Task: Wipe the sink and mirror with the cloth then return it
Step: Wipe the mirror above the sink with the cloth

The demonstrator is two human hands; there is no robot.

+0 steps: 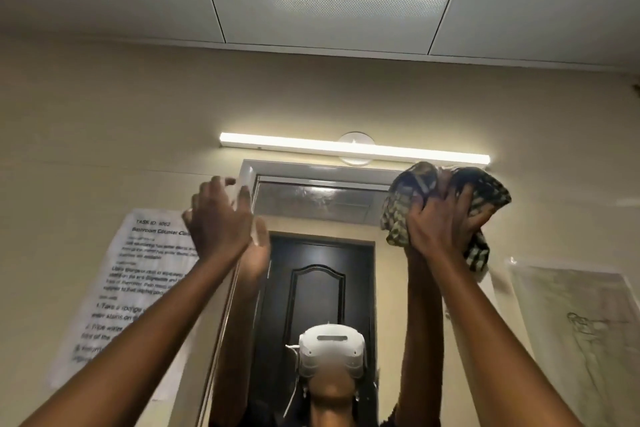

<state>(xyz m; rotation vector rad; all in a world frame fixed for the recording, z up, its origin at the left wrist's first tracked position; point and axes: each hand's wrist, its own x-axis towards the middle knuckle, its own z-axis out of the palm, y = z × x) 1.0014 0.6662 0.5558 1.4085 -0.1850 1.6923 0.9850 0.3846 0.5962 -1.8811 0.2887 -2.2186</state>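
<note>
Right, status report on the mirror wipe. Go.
Right hand grip shut on checked cloth, at mirror top corner. Left hand open, flat at mirror's upper left edge. Nothing in the way.

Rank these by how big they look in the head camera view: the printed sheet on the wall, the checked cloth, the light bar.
1. Printed sheet, partly hidden behind the left arm.
2. Checked cloth, bunched in the right hand.
3. Light bar: longest, but very thin.
The cloth sits nearer the camera, so it looks bigger than it is.

Printed sheet (138, 288) taped on wall left of mirror (311, 204): heading read "TASK ID:", number blurred; next line "Bathroom Counter Cl…", cut by left hand (221, 218). Numbered step "1. Take a sponge…". Rest too blurred.
</note>
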